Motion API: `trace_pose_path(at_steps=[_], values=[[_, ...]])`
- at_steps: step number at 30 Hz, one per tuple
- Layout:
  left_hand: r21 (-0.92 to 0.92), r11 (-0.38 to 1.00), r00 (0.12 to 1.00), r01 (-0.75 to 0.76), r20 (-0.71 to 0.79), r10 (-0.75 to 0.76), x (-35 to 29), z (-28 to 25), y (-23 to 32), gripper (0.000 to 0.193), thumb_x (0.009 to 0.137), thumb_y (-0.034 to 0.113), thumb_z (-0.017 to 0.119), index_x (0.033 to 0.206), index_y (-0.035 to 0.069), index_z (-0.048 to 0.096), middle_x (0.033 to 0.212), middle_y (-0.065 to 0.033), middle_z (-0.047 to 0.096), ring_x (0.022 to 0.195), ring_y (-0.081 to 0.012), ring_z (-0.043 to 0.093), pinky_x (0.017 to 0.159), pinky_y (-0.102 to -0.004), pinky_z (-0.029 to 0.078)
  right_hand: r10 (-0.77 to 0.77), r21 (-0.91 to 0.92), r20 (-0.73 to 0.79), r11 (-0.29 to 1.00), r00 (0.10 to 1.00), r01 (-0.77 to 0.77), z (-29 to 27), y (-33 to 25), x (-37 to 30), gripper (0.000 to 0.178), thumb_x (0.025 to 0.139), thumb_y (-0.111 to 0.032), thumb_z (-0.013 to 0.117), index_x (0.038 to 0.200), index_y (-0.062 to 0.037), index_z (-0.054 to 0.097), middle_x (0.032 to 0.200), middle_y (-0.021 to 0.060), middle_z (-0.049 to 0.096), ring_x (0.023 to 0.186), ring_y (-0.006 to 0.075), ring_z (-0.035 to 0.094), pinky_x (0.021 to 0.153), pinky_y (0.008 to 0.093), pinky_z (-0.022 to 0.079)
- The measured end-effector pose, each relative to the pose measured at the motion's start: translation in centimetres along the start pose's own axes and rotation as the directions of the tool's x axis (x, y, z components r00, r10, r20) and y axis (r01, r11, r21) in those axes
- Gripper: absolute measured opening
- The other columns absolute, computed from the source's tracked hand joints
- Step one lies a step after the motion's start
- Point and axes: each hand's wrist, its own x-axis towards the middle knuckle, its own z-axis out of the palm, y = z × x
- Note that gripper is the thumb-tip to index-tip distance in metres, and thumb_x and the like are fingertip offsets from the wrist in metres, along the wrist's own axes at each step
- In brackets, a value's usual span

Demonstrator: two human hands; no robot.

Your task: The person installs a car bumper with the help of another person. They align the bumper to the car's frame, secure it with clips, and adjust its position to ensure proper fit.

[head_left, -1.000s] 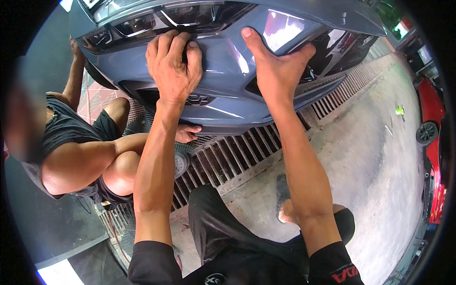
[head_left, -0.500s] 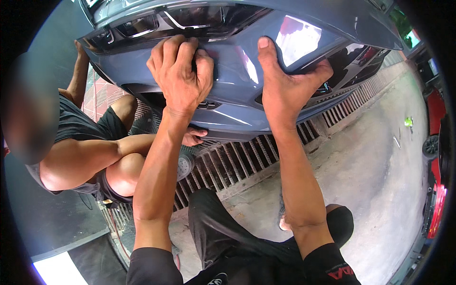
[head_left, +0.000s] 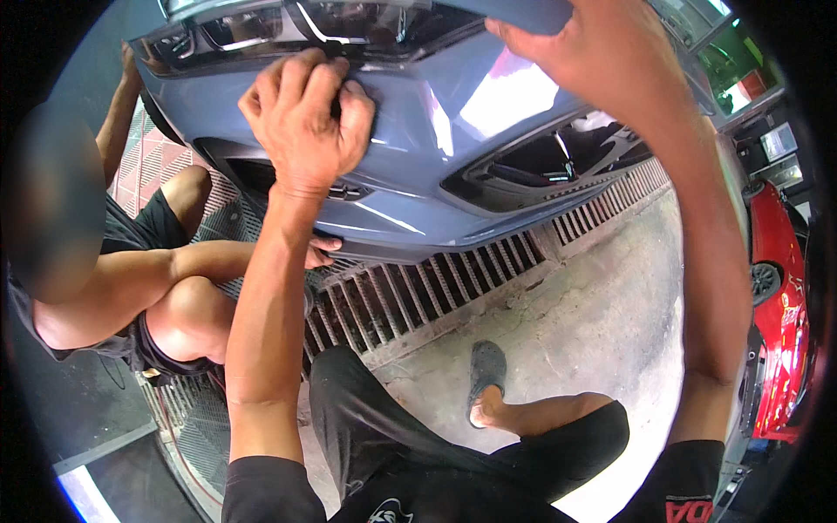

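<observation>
The blue-grey front bumper (head_left: 397, 131) of a car spans the upper part of the view. My left hand (head_left: 307, 126) presses on it with bent fingers, their tips at its upper edge just below the headlight (head_left: 375, 35). Higher up on the right, my right hand (head_left: 606, 57) reaches over the car's front near the hood (head_left: 532, 16). Its thumb is stretched out and spread away from the palm; its other fingers are partly out of view. Below it lies the dark grille opening (head_left: 532, 170).
A co-worker crouches at left, one hand (head_left: 323, 251) at the bumper's lower edge, the other (head_left: 128, 65) by the car's far corner. A metal drain grate (head_left: 392, 305) runs beneath. My foot wears a dark clog (head_left: 486, 366) on concrete. A red car (head_left: 780, 305) stands at right.
My right hand has left the middle of the bumper and moved up and right to the hood. My left hand stays on the bumper while the view has shifted slightly.
</observation>
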Motion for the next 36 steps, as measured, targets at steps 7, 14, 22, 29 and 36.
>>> trace_pose_path(at_steps=[7, 14, 22, 29, 36], values=[[0.079, 0.997, 0.998, 0.015, 0.061, -0.020, -0.6, -0.6, -0.2, 0.021, 0.093, 0.023, 0.071, 0.111, 0.018, 0.080, 0.120, 0.0023, 0.074, 0.118, -0.0226, 0.064, 0.107, -0.0431, 0.037, -0.121, 0.277, -0.044, 0.952, 0.992, 0.128, 1.6, 3.8, 0.1, 0.054, 0.086, -0.020, 0.084, 0.131, 0.0052, 0.067, 0.106, 0.0205, 0.077, 0.098, 0.0331, 0.078, 0.088, 0.0421, 0.060], [0.075, 0.991, 0.993, 0.110, 0.024, -0.112, -1.3, 0.0, 0.7, 0.021, 0.093, 0.025, 0.072, 0.113, 0.019, 0.079, 0.122, 0.0021, 0.073, 0.122, -0.0244, 0.063, 0.111, -0.0466, 0.036, -0.111, 0.110, -0.104, 0.986, 0.988, 0.122, 1.6, 0.4, -1.7, 0.054, 0.091, -0.017, 0.081, 0.139, 0.0015, 0.063, 0.120, 0.0174, 0.071, 0.114, 0.0253, 0.071, 0.097, 0.0370, 0.056], [-0.021, 1.000, 1.000, 0.010, 0.026, -0.009, -0.4, -1.3, 2.8, 0.025, 0.089, 0.015, 0.068, 0.111, 0.004, 0.073, 0.118, -0.0147, 0.069, 0.116, -0.0318, 0.061, 0.103, -0.0483, 0.044, 0.077, 0.201, 0.300, 0.969, 0.951, -0.142, -1.4, -3.7, -0.5, 0.046, 0.098, -0.010, 0.069, 0.141, -0.0055, 0.055, 0.125, 0.0135, 0.066, 0.116, 0.0210, 0.067, 0.096, 0.0371, 0.055], [0.004, 0.998, 0.996, 0.056, 0.062, -0.056, -0.3, -0.4, 1.5, 0.025, 0.087, 0.023, 0.073, 0.111, 0.019, 0.079, 0.121, 0.0018, 0.074, 0.122, -0.0259, 0.064, 0.110, -0.0472, 0.039, -0.092, 0.100, -0.046, 0.990, 0.995, 0.096, 2.6, -0.6, -0.2, 0.057, 0.092, -0.011, 0.072, 0.146, -0.0064, 0.057, 0.128, 0.0157, 0.067, 0.120, 0.0282, 0.068, 0.102, 0.0407, 0.055], [-0.034, 0.996, 0.996, 0.086, -0.009, -0.087, -0.1, 0.7, 1.8, 0.019, 0.085, 0.025, 0.073, 0.102, 0.018, 0.072, 0.117, -0.0009, 0.068, 0.120, -0.0277, 0.059, 0.104, -0.0503, 0.038, 0.045, 0.014, 0.049, 0.999, 0.998, -0.046, 1.1, 0.2, 1.0, 0.068, 0.082, -0.021, 0.076, 0.146, -0.0070, 0.061, 0.136, 0.0187, 0.067, 0.131, 0.0370, 0.062, 0.113, 0.0462, 0.049]])
